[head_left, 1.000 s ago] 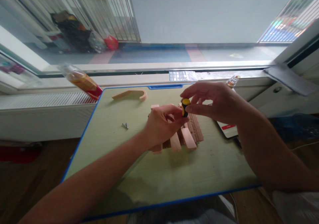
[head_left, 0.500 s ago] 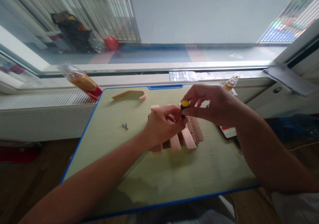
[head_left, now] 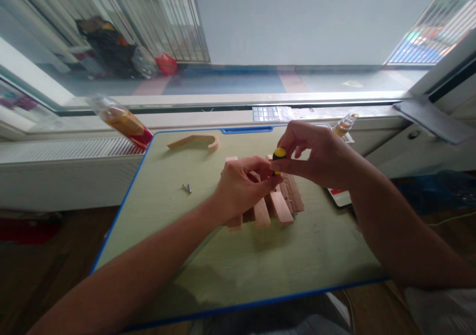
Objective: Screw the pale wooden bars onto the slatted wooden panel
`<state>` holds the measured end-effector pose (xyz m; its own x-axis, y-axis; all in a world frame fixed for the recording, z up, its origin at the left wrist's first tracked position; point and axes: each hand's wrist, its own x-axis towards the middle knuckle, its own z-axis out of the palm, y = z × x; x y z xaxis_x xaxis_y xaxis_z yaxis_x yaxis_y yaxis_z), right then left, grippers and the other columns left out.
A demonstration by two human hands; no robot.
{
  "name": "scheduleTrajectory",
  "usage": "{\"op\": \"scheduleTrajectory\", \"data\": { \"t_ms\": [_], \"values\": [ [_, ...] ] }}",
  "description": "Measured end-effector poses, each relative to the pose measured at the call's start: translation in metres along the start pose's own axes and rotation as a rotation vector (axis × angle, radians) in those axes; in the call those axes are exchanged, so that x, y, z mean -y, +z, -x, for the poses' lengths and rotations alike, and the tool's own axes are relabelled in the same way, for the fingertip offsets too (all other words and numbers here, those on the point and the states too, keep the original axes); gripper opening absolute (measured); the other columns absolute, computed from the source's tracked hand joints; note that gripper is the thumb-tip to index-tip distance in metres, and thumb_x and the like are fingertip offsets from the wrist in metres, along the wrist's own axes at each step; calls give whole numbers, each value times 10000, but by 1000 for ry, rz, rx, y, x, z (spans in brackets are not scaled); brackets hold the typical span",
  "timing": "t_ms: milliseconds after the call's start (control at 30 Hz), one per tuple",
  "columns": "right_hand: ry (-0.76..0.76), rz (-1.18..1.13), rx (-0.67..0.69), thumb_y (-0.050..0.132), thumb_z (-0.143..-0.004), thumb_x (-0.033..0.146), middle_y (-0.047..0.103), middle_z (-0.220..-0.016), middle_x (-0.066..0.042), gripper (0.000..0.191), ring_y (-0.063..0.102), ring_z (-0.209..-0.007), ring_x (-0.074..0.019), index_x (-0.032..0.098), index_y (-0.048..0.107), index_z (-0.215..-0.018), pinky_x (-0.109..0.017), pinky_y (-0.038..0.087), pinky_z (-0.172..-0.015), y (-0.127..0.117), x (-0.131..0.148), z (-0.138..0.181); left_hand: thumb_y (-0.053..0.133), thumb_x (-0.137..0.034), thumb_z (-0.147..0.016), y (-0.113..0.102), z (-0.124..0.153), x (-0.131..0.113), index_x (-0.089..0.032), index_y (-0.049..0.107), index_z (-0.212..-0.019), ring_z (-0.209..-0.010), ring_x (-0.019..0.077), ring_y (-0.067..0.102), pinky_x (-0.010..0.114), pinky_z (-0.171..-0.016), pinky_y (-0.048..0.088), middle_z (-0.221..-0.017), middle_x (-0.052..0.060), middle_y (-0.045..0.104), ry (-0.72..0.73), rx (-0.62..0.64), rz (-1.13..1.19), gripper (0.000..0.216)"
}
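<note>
A short black-and-yellow screwdriver (head_left: 279, 154) stands nearly upright over a wooden piece made of pale slats (head_left: 283, 209) across a darker ribbed board (head_left: 293, 191). My right hand (head_left: 318, 149) pinches its handle between thumb and fingers. Lower down, the thumb and forefinger of my left hand (head_left: 241, 183) close around the screwdriver's lower end. The tip and whatever it touches are hidden behind that hand, which also covers part of the slats.
Two or so loose screws (head_left: 186, 188) lie on the green table (head_left: 148, 245) to the left. Behind them is a hook-shaped wooden piece (head_left: 193, 139). A bottle (head_left: 124, 122) leans by the table's left edge, and another small bottle (head_left: 345, 124) stands beyond my right hand.
The top of the screwdriver has tipped slightly to the right, and my right hand's fingers have shifted with it. My left hand stays almost in place.
</note>
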<state>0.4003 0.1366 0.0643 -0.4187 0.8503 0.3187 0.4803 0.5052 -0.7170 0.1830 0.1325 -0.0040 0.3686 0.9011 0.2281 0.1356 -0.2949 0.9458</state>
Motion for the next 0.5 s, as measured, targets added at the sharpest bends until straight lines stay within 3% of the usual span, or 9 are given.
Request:
{"op": "scheduleTrajectory", "data": {
  "t_ms": [233, 400, 500],
  "values": [
    [52, 12, -8, 911, -828, 468, 753, -856, -34, 315, 668, -759, -169, 196, 771, -904, -328, 519, -655, -5, 4, -1, 876, -297, -833, 0, 0, -1, -148, 821, -911, -662, 127, 712, 227, -618, 577, -828, 54, 825, -1, 1, 12, 176],
    [59, -32, 45, 812, -924, 514, 821, -972, -58, 325, 708, -815, -183, 234, 868, -1077, -347, 563, -713, -17, 6, 0, 871, -277, -826, 1, 0, 1, -151, 821, -933, -686, 139, 734, 239, -640, 600, -844, 58, 826, 6, 10, 5, 173],
    [-5, -38, 101, 802, -937, 444, 835, -1075, -67, 313, 735, -884, -191, 236, 860, -1164, -347, 590, -746, -18, 5, 1, 862, -259, -814, 1, -1, 1, -149, 809, -929, -676, 136, 723, 239, -638, 597, -818, 53, 815, 14, 17, 5, 168]
  ]
}}
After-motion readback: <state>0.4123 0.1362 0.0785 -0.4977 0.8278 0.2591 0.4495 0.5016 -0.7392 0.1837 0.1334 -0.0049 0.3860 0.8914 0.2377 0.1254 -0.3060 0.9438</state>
